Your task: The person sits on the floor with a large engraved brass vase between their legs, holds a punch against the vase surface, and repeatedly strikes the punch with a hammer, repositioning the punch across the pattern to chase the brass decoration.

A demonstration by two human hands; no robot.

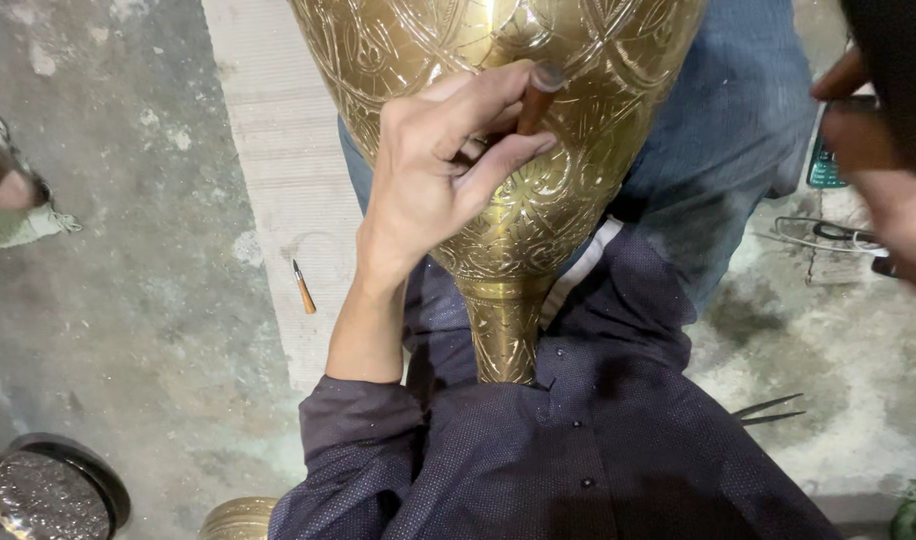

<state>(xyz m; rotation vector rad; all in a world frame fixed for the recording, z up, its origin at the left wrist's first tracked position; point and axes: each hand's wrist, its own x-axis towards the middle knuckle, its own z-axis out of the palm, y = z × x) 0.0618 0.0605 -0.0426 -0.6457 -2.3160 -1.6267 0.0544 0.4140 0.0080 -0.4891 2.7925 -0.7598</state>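
Note:
A large engraved brass vase lies across my lap, its narrow neck pointing toward my dark dotted shirt. My left hand rests on the vase's body, fingers closed around a short brown punch whose tip presses on the patterned surface. My right hand is blurred at the right edge, raised off the vase. Its fingers curl around a dark tool, only partly in view.
A small pointed punch lies on the pale floor strip at left. Metal shears lie at right, with a teal device and wire loops beyond. A round dark pan and a brass rim sit bottom left.

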